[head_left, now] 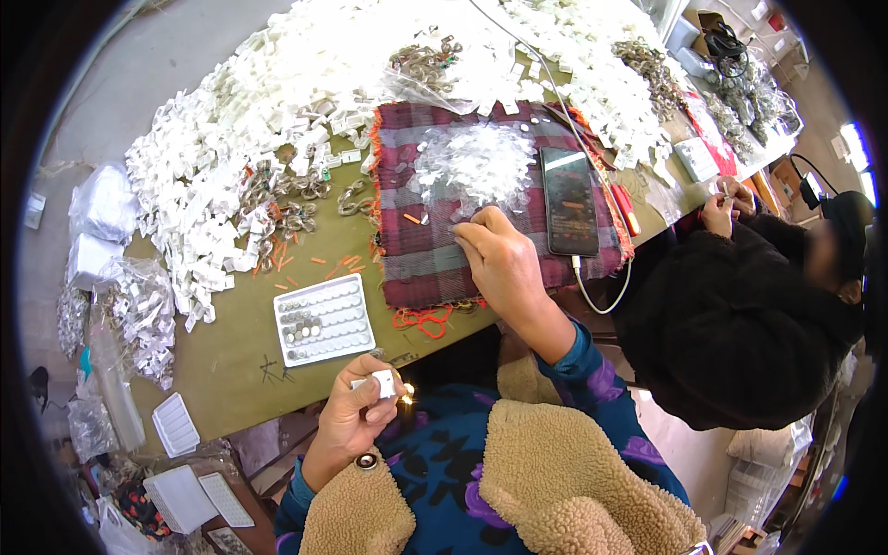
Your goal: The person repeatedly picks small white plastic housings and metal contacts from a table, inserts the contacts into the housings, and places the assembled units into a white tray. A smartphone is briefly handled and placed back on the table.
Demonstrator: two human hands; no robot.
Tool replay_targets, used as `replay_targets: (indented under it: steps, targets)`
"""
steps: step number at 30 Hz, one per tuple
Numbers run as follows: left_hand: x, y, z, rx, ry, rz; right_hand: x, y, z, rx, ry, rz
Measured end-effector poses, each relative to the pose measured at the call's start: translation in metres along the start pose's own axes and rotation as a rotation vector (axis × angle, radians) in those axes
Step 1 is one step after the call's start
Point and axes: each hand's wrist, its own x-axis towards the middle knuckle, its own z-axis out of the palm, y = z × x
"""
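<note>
My left hand (347, 424) is closed around a small white plastic piece (379, 383), held in front of my body just off the table's near edge. A small yellow light (406, 394) glows beside that piece. Over the plaid cloth (416, 268), my right hand (505, 263) has its thumb and fingers drawn together; what lies between the fingertips, if anything, is too small to make out. Just beyond those fingertips is a heap of small clear and white pieces (476, 166). Between my hands, to the left, a white tray (354, 340) holds round silvery cells in part of its rows.
A dark phone (568, 199) with a white cable lies right of the heap. Great piles of white plastic pieces (213, 176) cover the table's far side. Wire bundles (298, 217) and orange strips (280, 256) lie left of the cloth. Another person (731, 314) works at right.
</note>
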Motion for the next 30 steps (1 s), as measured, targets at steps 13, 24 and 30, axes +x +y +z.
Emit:
replay_targets:
  steps: [13, 24, 30]
  targets:
    - [-0.019, 0.007, -0.015, -0.026, 0.061, 0.079, 0.011, -0.042, 0.008, -0.080, -0.005, -0.103]
    - [-0.052, 0.017, -0.026, 0.048, 0.103, 0.322, -0.034, -0.145, 0.028, 0.643, -0.551, -0.358]
    - [-0.059, 0.016, -0.027, 0.057, 0.148, 0.334, -0.030, -0.154, 0.031, 0.549, -0.633, -0.471]
